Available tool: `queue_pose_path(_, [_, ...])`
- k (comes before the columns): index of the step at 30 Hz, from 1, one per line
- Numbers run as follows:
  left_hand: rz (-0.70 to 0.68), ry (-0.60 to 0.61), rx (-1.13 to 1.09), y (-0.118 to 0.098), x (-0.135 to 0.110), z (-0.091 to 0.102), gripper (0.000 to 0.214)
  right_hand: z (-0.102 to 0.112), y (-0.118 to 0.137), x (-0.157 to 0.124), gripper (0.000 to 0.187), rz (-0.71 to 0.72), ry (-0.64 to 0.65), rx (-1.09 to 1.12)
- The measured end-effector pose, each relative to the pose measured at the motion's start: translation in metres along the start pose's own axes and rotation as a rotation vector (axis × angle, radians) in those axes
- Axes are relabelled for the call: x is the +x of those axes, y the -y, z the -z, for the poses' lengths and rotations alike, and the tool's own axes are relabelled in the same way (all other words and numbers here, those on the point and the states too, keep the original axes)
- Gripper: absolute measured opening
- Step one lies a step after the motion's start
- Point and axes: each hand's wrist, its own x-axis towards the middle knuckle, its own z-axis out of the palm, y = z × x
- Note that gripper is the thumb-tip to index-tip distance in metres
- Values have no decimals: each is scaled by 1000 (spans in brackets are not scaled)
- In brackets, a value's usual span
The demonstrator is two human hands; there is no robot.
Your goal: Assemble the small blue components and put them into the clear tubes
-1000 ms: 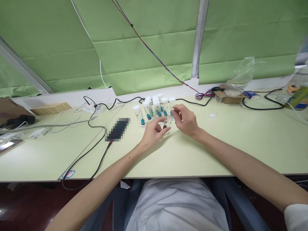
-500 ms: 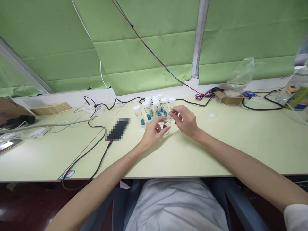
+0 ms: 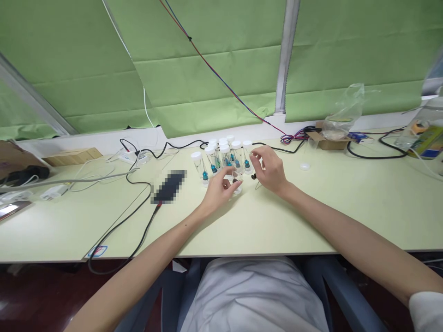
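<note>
Several clear vials with white caps (image 3: 221, 154) stand in a cluster on the pale green table (image 3: 311, 207); each holds a small blue part on a thin wire. My left hand (image 3: 219, 189) is curled round an uncapped clear vial (image 3: 237, 181) standing just in front of the cluster, a dark part inside it. My right hand (image 3: 268, 168) hovers to the right of that vial, thumb and fingers pinched together near the cluster's right edge. A small dark part (image 3: 253, 176) shows under its fingers; whether the hand holds it I cannot tell.
A dark phone (image 3: 169, 186) on a black cable lies left of the vials. A loose white cap (image 3: 305, 166) rests to the right. Black cables, a power strip (image 3: 129, 157), a cardboard box with a plastic bag (image 3: 341, 124) and bottles (image 3: 427, 131) line the back edge.
My right hand has lifted slightly and drawn back to the right from the open vial. My left hand has stayed on the vial.
</note>
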Motion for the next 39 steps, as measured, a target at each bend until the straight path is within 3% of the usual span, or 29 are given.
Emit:
queue_pose_path(9, [113, 20, 49, 9, 2, -1, 38, 2, -37, -6, 13, -215, 79, -126])
queue_pose_path(16, [123, 52, 98, 13, 2, -2, 35, -1, -52, -17, 17, -363, 356, -241])
queue_pose_path(25, [110, 13, 111, 10, 1, 0, 47, -17, -76, -34, 37, -296, 729, -214])
queue_pose_path(39, [89, 10, 112, 7, 0, 0, 43, -16, -74, -34, 9, -360, 719, -167])
